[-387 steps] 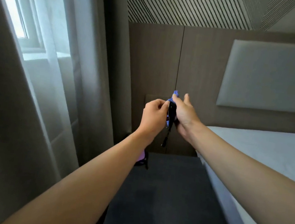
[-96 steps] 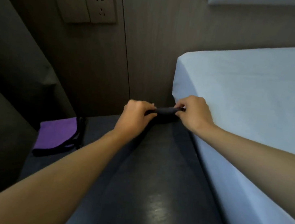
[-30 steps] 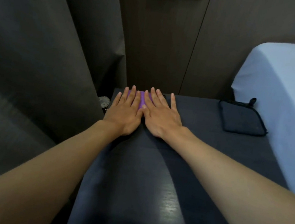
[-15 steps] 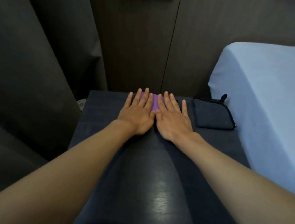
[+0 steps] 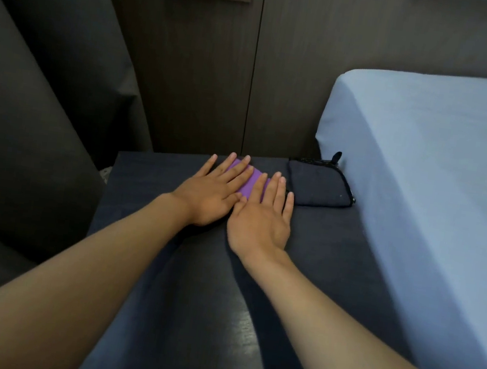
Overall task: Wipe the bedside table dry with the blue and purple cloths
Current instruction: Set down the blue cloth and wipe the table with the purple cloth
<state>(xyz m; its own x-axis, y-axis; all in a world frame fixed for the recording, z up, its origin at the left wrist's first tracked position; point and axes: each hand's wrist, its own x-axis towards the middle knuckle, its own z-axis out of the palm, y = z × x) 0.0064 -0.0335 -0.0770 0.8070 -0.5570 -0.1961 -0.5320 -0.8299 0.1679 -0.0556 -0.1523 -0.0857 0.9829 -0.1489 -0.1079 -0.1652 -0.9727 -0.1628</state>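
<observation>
Dark glossy table (image 5: pixel 186 317): L hand (image 5: pixel 212 194), R hand (image 5: pixel 262 218) flat, fingers straight, on purple cloth (image 5: pixel 250 184).

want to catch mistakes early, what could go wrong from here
1. The right hand sits close to the dark cloth; a sweep that way could shove it against the bed.
2. Both hands cover most of the purple cloth, so the left hand may smear the table with bare skin rather than dry it.
</observation>
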